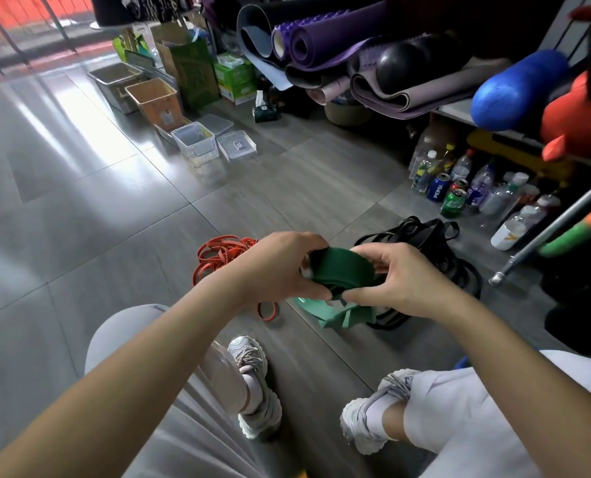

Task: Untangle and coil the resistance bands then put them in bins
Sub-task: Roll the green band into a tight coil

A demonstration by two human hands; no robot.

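Surrounding the seated person on the glossy grey tiled floor (80,201): a tangle of flat red bands (221,257) beyond the left wrist; a heap of thin black bands (425,243) beyond the right hand; a pale green band (335,317), folded flat, lying below both hands.

Farther off, in a row: a square clear plastic bin (197,143) with a clear lid (236,145) beside it; an orange tapered bin (156,101); a metal bin (114,79).

At right: rolled foam mats (338,39), purple and grey, stacked on a shelf; plastic bottles and drink cans (459,191) standing below; a metal pole (559,225) slanting down to the floor.

Held item: dark green band (342,270), wide, matte, wound into a coil, raised above the floor ahead of the shoes. The left hand (280,267) grips the coil's left side, fingers curled round it. The right hand (397,281) pinches its right edge.
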